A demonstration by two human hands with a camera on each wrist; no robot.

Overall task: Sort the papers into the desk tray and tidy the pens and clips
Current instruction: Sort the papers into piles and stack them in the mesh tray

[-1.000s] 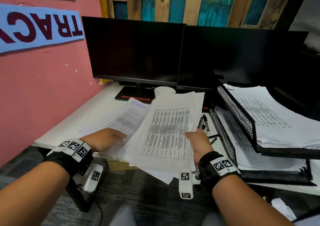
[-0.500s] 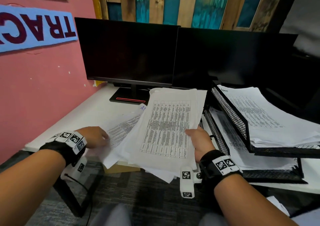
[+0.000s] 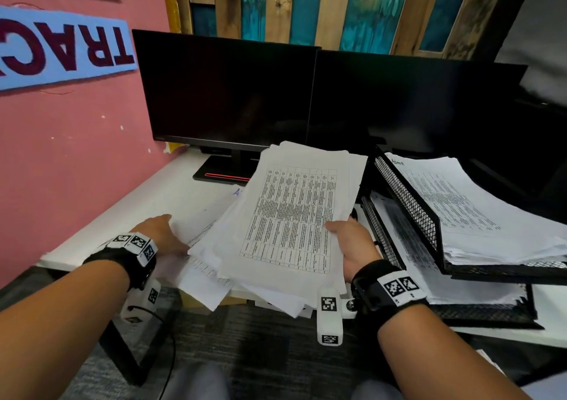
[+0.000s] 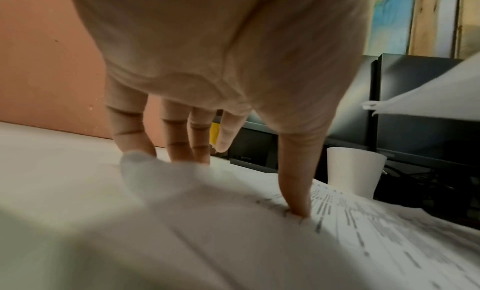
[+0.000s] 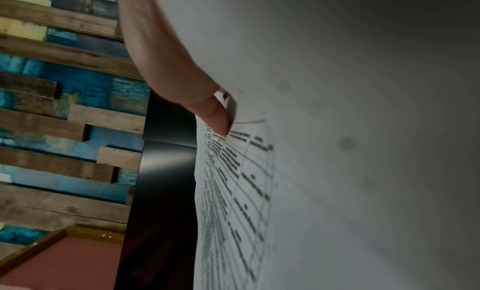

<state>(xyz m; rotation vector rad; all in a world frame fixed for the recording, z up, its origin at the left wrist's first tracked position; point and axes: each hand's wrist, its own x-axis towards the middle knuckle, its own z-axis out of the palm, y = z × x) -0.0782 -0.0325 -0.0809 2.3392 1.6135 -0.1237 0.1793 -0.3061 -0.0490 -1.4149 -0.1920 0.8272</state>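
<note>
Two hands on paper: my right hand [image 3: 352, 243] grips the stack [image 3: 291, 215] by its right edge, thumb on top, lifted and tilted above the table [image 3: 129, 203], just left of the mesh tray [image 3: 402, 197]. Left hand [image 3: 159, 234] has fingers [image 4: 130, 130] straight, spread, pressing loose sheets [image 3: 199, 230] flat on the table w/ thumb down too. Tray's both tiers already hold papers. White cup [image 4: 353, 171] stands near the monitors [image 3: 227, 92].
</note>
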